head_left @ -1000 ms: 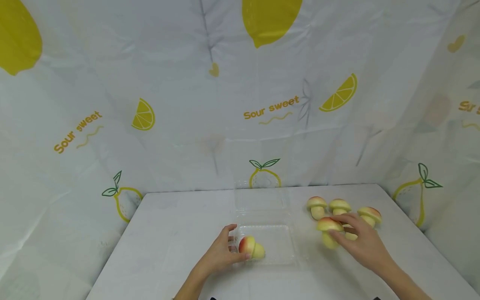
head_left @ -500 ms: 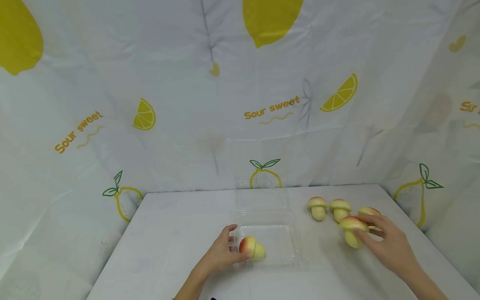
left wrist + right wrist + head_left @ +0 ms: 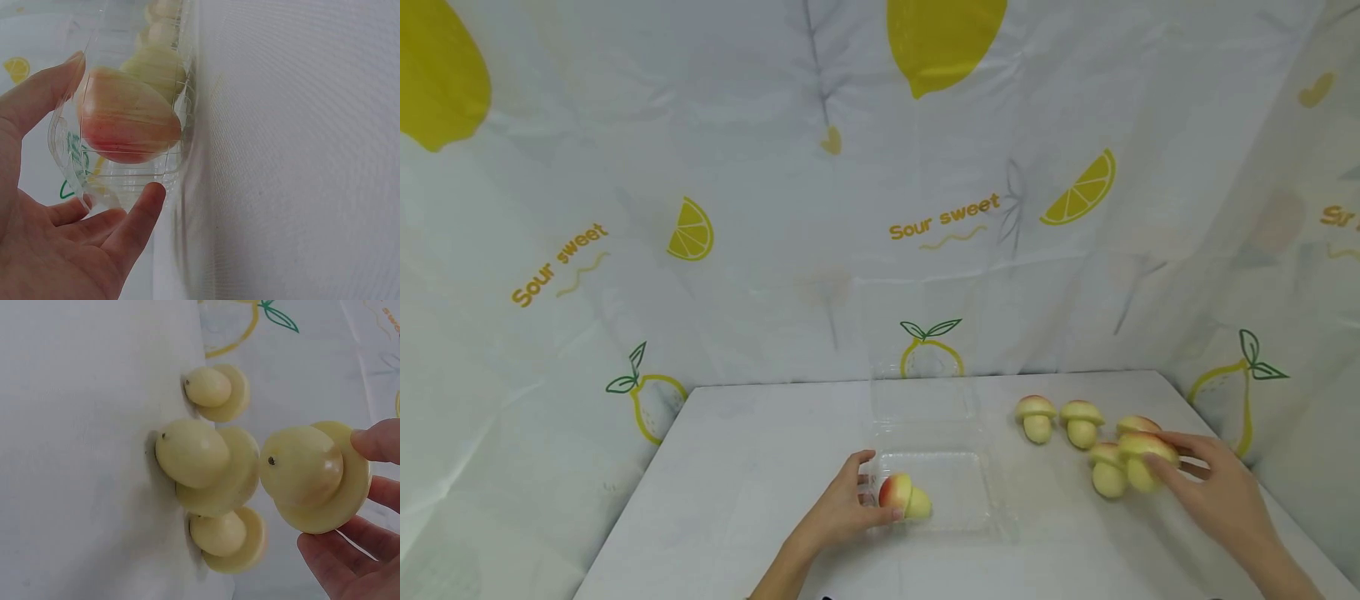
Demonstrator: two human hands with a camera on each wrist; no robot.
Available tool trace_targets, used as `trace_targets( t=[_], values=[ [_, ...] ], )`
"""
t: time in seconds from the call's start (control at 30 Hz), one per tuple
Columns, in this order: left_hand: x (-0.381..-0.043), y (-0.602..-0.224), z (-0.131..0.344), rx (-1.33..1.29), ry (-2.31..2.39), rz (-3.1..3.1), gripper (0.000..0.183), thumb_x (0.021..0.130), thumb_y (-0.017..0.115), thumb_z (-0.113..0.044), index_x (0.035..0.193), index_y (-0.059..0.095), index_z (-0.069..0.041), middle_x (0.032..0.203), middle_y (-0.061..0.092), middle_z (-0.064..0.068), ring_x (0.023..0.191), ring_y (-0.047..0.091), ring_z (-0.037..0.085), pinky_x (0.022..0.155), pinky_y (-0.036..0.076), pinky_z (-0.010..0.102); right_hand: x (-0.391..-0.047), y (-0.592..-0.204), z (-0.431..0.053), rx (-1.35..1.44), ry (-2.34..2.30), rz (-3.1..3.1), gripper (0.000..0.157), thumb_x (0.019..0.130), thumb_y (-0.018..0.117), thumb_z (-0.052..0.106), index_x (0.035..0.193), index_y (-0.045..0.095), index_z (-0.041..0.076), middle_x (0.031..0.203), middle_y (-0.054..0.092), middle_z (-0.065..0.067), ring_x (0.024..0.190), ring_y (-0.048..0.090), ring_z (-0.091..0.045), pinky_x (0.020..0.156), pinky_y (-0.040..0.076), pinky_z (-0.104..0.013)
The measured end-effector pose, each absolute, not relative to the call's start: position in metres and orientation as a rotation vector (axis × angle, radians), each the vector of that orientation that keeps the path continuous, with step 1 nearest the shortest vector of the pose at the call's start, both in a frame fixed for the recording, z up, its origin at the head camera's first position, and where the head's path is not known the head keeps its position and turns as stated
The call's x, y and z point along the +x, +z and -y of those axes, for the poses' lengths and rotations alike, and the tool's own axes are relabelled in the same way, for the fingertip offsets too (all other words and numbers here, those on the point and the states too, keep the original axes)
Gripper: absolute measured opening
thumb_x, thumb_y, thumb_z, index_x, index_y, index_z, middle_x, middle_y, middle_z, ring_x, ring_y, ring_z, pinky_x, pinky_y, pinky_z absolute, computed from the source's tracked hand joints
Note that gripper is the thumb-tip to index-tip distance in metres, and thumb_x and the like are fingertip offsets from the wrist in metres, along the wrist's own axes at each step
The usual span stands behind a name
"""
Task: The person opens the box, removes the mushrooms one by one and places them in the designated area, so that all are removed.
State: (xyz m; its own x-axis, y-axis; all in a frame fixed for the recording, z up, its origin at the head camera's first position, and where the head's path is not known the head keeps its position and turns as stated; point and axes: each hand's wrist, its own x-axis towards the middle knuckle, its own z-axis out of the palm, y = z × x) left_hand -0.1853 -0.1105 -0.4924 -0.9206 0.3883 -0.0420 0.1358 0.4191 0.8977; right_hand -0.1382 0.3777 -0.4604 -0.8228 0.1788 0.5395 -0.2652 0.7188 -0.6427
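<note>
My left hand holds the left end of a clear plastic clamshell box, thumb at the front and fingers along the end wall. Inside, by that wall, a toy mushroom lies on its side, its reddish cap toward my palm; the left wrist view shows its cap through the plastic. Over at the right, my right hand pinches another yellow toy mushroom by its cap, stem down. In the right wrist view that held mushroom hangs above the table, close to a standing one.
Several toy mushrooms stand upright at the table's right, including one at the back, its neighbour and a nearer one. The box's lid is raised behind it. A lemon-print cloth hangs behind the white table.
My right hand has carried its mushroom rightward, away from the box, uncovering the nearer standing mushroom and now overlapping the rightmost one. My left hand stays on the box.
</note>
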Motion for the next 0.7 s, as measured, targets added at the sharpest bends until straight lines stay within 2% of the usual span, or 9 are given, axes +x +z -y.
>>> trace_targets(
  t=[0.2,0.27,0.4,0.47,0.63,0.7],
  values=[
    [-0.185,-0.492,0.111,0.455,1.513,-2.425,0.1,0.078,0.09,-0.032,0.153,0.03,-0.004,0.146,0.043,0.032,0.117,0.06,0.045,0.094,0.052,0.058,-0.137,-0.461,-0.39,-0.036,1.021,2.419,0.043,0.091,0.079,0.018,0.121,0.064,-0.009,0.104,0.048,0.036,0.091,0.044,0.025,0.067,0.044,-0.001],
    [-0.185,-0.492,0.111,0.452,1.51,-2.424,0.1,0.078,0.089,-0.032,0.153,0.03,-0.004,0.146,0.043,0.032,0.117,0.06,0.045,0.094,0.052,0.058,-0.137,-0.462,-0.395,-0.073,1.033,2.452,0.046,0.092,0.078,0.021,0.124,0.063,-0.009,0.105,0.048,0.031,0.091,0.043,0.025,0.067,0.045,-0.002],
    [-0.185,-0.492,0.111,0.451,1.503,-2.427,0.1,0.078,0.089,-0.033,0.154,0.03,-0.005,0.146,0.043,0.032,0.117,0.06,0.045,0.094,0.052,0.059,-0.136,-0.464,-0.402,-0.134,1.027,2.511,0.051,0.094,0.075,0.027,0.127,0.061,-0.01,0.108,0.054,0.011,0.088,0.04,0.026,0.065,0.045,-0.003],
    [-0.185,-0.492,0.111,0.452,1.501,-2.428,0.1,0.078,0.089,-0.033,0.154,0.03,-0.005,0.146,0.043,0.031,0.117,0.06,0.045,0.094,0.052,0.058,-0.136,-0.466,-0.405,-0.146,1.01,2.528,0.051,0.095,0.075,0.029,0.126,0.061,-0.01,0.107,0.055,0.008,0.086,0.039,0.026,0.064,0.045,-0.003],
    [-0.185,-0.492,0.111,0.458,1.5,-2.43,0.1,0.078,0.089,-0.034,0.153,0.03,-0.004,0.146,0.043,0.033,0.117,0.06,0.046,0.094,0.052,0.059,-0.138,-0.473,-0.413,-0.146,0.997,2.545,0.05,0.094,0.076,0.027,0.124,0.063,-0.01,0.097,0.052,0.03,0.084,0.04,0.027,0.063,0.046,-0.005],
    [-0.185,-0.492,0.111,0.461,1.501,-2.431,0.1,0.078,0.089,-0.034,0.153,0.03,-0.004,0.145,0.043,0.033,0.117,0.06,0.047,0.094,0.052,0.059,-0.139,-0.475,-0.416,-0.153,0.975,2.566,0.05,0.094,0.076,0.028,0.123,0.063,-0.011,0.097,0.061,0.023,0.082,0.04,0.028,0.062,0.045,-0.006]
  ],
)
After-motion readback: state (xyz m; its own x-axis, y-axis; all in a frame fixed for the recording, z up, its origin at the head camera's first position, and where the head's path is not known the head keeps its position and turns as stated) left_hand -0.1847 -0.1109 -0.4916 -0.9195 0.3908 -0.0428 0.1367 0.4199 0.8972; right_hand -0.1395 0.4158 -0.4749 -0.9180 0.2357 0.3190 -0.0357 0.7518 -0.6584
